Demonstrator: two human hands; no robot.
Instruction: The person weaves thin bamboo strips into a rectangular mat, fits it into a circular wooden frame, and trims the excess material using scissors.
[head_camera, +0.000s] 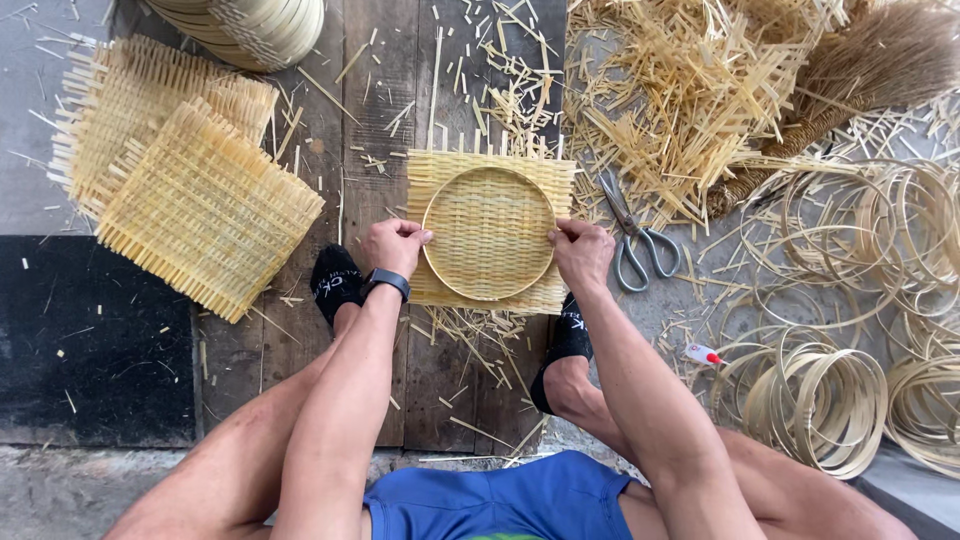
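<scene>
1. Work piece: a square woven bamboo mat (437, 172) lies flat on the plank floor (385, 90), between the person's feet. A round bamboo hoop (489, 294) sits pressed into its middle, forming a shallow dish.

2. Left hand (396, 246): fingers curled closed on the hoop's left edge, thumb on top of the rim.

3. Right hand (580, 250): fingers likewise closed, pinching the hoop's right edge against the mat.

4. Done, as judged: the mat is fully woven and the hoop appears seated all round, though the rim under both hands is hidden.

5. Left, as judged: the mat's four corners and ragged strip ends project beyond the hoop, untrimmed. No binding or second hoop can be made out on the rim.

6. Tools: scissors (634, 240) lie just right of the mat, untouched. A small glue tube (703, 353) lies further right, near the right foot.

7. Stock: two more flat woven mats (180, 170) are stacked at left; loose hoop coils (815, 395) lie at right; offcuts (670, 100) are heaped behind.
</scene>
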